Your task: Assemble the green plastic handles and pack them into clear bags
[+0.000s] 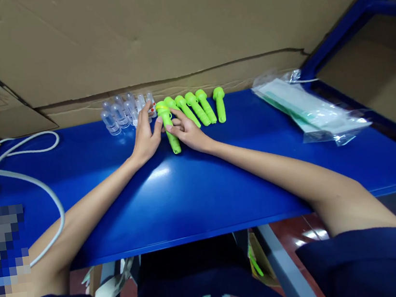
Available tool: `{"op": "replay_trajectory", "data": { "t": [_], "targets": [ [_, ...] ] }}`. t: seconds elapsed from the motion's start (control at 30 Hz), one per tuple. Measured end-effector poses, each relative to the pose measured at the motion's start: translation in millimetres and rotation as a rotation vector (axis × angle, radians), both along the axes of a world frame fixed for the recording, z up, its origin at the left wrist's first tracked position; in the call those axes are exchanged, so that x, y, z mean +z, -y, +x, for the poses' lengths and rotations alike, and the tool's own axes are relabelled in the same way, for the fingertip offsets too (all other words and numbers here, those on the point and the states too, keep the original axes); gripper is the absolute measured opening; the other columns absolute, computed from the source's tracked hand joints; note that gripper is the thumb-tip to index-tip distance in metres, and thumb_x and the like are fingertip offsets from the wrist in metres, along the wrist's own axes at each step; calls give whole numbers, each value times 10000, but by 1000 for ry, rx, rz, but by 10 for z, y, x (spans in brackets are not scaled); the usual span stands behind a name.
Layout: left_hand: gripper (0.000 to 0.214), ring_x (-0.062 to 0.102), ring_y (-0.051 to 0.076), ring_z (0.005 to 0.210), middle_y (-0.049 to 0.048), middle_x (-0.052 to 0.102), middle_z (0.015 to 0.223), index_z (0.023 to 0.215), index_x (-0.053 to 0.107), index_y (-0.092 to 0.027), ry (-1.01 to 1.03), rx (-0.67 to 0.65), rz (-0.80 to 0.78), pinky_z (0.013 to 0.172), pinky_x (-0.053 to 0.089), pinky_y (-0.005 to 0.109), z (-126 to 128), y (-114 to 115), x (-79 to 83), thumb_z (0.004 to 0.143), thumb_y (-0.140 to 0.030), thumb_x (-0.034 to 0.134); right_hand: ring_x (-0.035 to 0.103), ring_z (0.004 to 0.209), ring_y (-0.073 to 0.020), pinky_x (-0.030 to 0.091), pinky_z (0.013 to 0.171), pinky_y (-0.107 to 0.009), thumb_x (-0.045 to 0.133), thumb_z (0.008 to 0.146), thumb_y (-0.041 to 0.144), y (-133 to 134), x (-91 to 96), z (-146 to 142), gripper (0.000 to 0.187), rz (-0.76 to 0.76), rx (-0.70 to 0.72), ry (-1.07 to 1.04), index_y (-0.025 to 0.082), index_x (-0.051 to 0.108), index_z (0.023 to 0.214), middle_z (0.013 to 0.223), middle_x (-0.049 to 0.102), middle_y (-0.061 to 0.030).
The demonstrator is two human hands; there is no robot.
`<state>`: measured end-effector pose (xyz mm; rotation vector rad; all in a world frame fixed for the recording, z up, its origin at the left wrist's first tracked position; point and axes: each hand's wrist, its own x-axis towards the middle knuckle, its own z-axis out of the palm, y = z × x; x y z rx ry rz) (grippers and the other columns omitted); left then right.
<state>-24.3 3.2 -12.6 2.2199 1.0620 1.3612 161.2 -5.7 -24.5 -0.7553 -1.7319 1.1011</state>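
And here we are at the blue tabletop (162,207), both bare arms reaching to the middle! The right hand (189,131) has the lime-green torch-shaped piece (171,133), thumb laid along its body, fingers curled at its far side. The piece tilts slightly, wide head away from the person, narrow end pointing back toward them, a yellowish band round the head. On its other flank sits the left hand (146,135), loosely spread, a gap between thumb and forefinger, the thumb right beside the piece; whether it presses, I can't tell from here.

Just beyond the left fingers, a cluster of clear domed containers (119,114)! Just past the right hand, a row of similar green pieces (198,108), the rightmost a little apart. Well off to the right lies a clear plastic packet (309,104), cardboard (168,30) backs everything, and a pale cord (48,187) loops in at left.
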Motion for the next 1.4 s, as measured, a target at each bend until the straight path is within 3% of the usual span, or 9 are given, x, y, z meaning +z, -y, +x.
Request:
{"op": "replay_trajectory", "data": {
  "t": [0.1, 0.23, 0.5, 0.7, 1.0, 1.17, 1.4],
  "targets": [
    [659, 692, 273, 1229, 160, 658, 1400, 1451, 557, -222, -11, -63, 35, 1107, 537, 432, 2, -98, 65, 994, -691, 474, 728, 1107, -239, 589, 1028, -466, 632, 954, 611, 9, 3, 7, 822, 15, -15, -4, 272, 243, 1594, 1195, 720, -91],
    [615, 733, 248, 1155, 145, 705, 1357, 1422, 610, -212, -5, -89, 83, 985, 606, 358, -14, -113, 110, 976, -634, 577, 727, 1112, -235, 598, 1010, -467, 609, 961, 643, 37, 18, 29, 828, 43, -28, 9, 301, 218, 1607, 1240, 710, -99],
    [384, 777, 188, 894, 115, 814, 1135, 1131, 796, -169, 146, 74, 94, 790, 618, 289, -53, -17, 78, 938, -491, 711, 741, 1011, -210, 618, 878, -363, 562, 976, 683, 105, 29, 65, 889, 132, 27, 101, 252, 160, 1642, 1075, 713, -73],
    [331, 754, 155, 847, 71, 824, 1017, 1049, 787, -192, 214, 99, 69, 688, 559, 245, -50, -22, 62, 892, -483, 773, 735, 925, -193, 625, 806, -336, 572, 965, 698, 104, 10, 75, 871, 140, 12, 115, 267, 207, 1627, 1023, 712, -52],
    [396, 703, 127, 816, 44, 789, 994, 996, 727, -198, 253, 1, 36, 650, 479, 243, -95, -81, 61, 829, -546, 819, 750, 1027, -225, 619, 942, -424, 568, 978, 675, 179, 82, 93, 859, 129, 41, 136, 239, 211, 1626, 1182, 738, -115],
    [506, 654, 108, 746, 41, 772, 980, 973, 710, -192, 225, -58, -16, 618, 450, 246, -138, -101, 74, 793, -656, 799, 755, 915, -204, 632, 943, -454, 555, 974, 694, 210, 99, 109, 865, 106, 53, 155, 237, 216, 1626, 1251, 725, -136],
    [513, 638, 119, 757, 43, 754, 997, 979, 694, -208, 189, -45, -35, 622, 449, 254, -142, -100, 75, 814, -689, 756, 738, 816, -187, 646, 902, -438, 575, 964, 689, 224, 111, 92, 832, 72, 40, 136, 244, 269, 1597, 1152, 738, -108]
  ]
}}
